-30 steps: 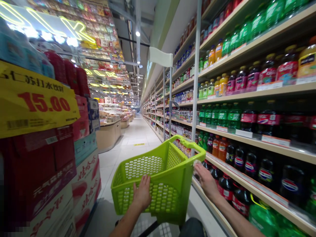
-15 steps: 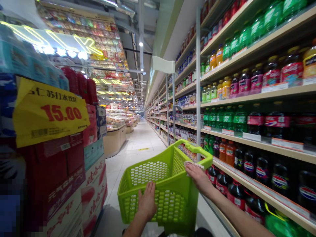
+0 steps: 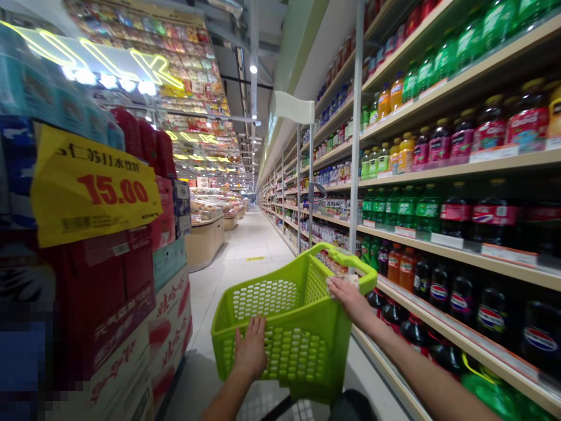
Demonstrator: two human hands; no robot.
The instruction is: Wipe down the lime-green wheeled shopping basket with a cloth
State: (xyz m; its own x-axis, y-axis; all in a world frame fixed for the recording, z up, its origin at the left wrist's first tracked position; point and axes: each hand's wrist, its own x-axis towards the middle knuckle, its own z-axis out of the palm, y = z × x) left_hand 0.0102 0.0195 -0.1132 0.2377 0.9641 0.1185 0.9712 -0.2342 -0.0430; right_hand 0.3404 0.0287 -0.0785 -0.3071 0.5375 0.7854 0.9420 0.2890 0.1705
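Observation:
A lime-green shopping cart point(image 3: 280, 304) with honeycomb-holed sides stands in front of me, angled across the aisle. My left hand point(image 3: 251, 348) lies flat against its near side, fingers stretched up to the top rim and holding nothing. Up by the handle point(image 3: 350, 261), my right hand point(image 3: 349, 297) presses a crumpled white cloth or tissue point(image 3: 350, 283) on the cart's corner. Its fingers cover part of that cloth. The basket's visible inside walls are bare, while its bottom is mostly hidden.
Shelves point(image 3: 438, 234) of bottled drinks run along the right, close to the cart. Stacked drink cartons point(image 3: 118, 304) with a yellow price sign point(image 3: 100, 187) rise on the left. The tiled aisle point(image 3: 245, 234) stretches ahead past a display counter point(image 3: 204, 242).
My left hand has slid a little to the left along the cart's side. My right hand stays at the handle corner with the white cloth. The view has shifted slightly.

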